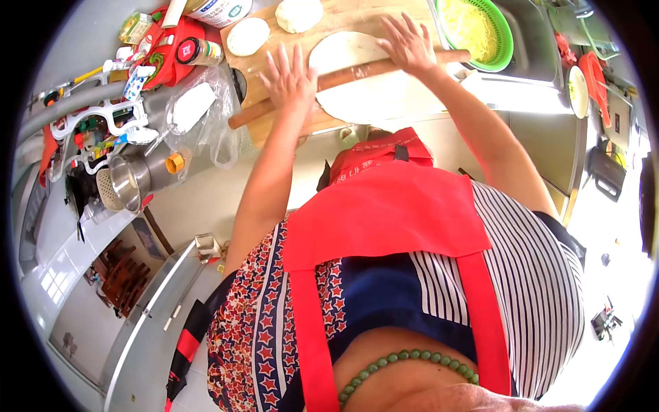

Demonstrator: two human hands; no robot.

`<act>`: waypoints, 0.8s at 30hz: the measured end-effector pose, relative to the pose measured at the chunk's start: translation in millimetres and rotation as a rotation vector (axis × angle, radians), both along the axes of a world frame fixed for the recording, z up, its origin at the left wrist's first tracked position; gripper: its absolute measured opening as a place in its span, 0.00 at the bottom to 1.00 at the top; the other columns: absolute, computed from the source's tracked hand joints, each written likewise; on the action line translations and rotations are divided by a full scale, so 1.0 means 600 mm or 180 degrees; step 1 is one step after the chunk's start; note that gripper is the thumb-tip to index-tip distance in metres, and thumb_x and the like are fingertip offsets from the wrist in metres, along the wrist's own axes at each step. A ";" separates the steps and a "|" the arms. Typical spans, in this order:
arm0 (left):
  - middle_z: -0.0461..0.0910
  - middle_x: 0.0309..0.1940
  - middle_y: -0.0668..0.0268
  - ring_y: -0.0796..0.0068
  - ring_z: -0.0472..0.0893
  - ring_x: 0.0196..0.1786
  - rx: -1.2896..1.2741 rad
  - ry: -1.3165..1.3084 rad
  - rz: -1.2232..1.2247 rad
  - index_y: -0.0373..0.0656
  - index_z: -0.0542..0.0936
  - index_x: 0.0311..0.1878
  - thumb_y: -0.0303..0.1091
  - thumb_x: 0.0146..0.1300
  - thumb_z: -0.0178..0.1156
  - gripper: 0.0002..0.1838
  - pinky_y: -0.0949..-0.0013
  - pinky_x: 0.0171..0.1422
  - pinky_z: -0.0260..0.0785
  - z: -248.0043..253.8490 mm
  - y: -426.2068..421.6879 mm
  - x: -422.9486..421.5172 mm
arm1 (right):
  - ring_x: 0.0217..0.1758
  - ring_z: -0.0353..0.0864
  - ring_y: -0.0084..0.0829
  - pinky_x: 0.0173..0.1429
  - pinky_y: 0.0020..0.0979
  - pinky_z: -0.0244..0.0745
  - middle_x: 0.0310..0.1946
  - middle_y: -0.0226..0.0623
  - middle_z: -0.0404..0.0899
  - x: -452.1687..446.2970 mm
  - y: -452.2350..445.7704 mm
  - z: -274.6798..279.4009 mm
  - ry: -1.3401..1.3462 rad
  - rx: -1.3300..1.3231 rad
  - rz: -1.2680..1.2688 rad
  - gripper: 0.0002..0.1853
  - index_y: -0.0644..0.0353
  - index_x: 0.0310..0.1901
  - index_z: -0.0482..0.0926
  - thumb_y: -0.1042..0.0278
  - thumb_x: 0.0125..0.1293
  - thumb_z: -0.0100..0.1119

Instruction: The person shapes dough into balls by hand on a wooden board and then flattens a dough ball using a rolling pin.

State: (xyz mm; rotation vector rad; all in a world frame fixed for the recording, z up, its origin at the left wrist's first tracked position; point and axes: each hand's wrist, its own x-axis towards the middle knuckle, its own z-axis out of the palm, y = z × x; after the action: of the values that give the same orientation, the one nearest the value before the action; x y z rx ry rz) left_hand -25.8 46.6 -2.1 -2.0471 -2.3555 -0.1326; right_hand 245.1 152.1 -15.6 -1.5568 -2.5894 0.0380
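Note:
A wooden rolling pin (360, 73) lies slantwise across a wide, flat sheet of dough (371, 103) on the wooden board (271, 62). My left hand (291, 81) rests on the pin left of the dough, fingers spread and pointing away from me. Toward the pin's right end, my right hand (408, 47) lies on it with its fingers apart, over the dough's upper right part. Neither hand is wrapped round the pin. Two smaller dough pieces, a flat round one (248, 36) and a thicker one (299, 15), sit at the board's far side.
Right of the board stands a green basket (504, 34) of pale yellow shreds, beside a metal sink (539, 41). At left are a spice jar (199, 51), a clear plastic bag (223, 134), a white scraper-like piece (192, 108) and a metal pot (129, 180).

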 end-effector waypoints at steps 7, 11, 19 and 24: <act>0.46 0.77 0.55 0.46 0.47 0.78 0.0261 -0.0271 0.0193 0.50 0.58 0.75 0.56 0.65 0.53 0.39 0.37 0.76 0.40 0.013 0.056 -0.010 | 0.77 0.51 0.39 0.75 0.58 0.44 0.72 0.33 0.60 -0.013 0.090 0.006 0.0423 0.0329 0.0472 0.32 0.48 0.70 0.63 0.38 0.70 0.41; 0.48 0.76 0.53 0.44 0.47 0.77 -0.0111 -0.0253 0.0251 0.50 0.60 0.74 0.56 0.65 0.54 0.38 0.39 0.76 0.43 0.006 -0.019 0.027 | 0.77 0.53 0.34 0.76 0.56 0.43 0.72 0.30 0.60 0.050 -0.038 0.017 0.0218 0.0103 0.0248 0.33 0.47 0.71 0.61 0.38 0.71 0.42; 0.65 0.63 0.53 0.44 0.59 0.70 0.0889 -0.0094 0.0247 0.44 0.71 0.61 0.47 0.62 0.59 0.27 0.46 0.69 0.57 0.013 0.108 -0.008 | 0.75 0.54 0.45 0.72 0.60 0.50 0.69 0.38 0.65 -0.035 0.120 0.036 0.0409 0.0060 0.0320 0.31 0.52 0.66 0.69 0.41 0.69 0.47; 0.74 0.51 0.57 0.51 0.72 0.55 0.0869 -0.0559 0.0039 0.42 0.74 0.49 0.38 0.58 0.64 0.18 0.51 0.56 0.68 0.007 0.140 -0.034 | 0.73 0.57 0.46 0.73 0.57 0.48 0.66 0.40 0.66 -0.027 0.174 -0.017 0.0434 0.0161 0.1093 0.35 0.52 0.65 0.70 0.35 0.65 0.49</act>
State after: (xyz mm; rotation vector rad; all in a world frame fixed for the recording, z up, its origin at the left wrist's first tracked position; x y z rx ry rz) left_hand -46.0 130.4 2.0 -1.9615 -2.2880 -0.6205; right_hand 229.1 256.2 -25.6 -1.0387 -2.6899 0.1044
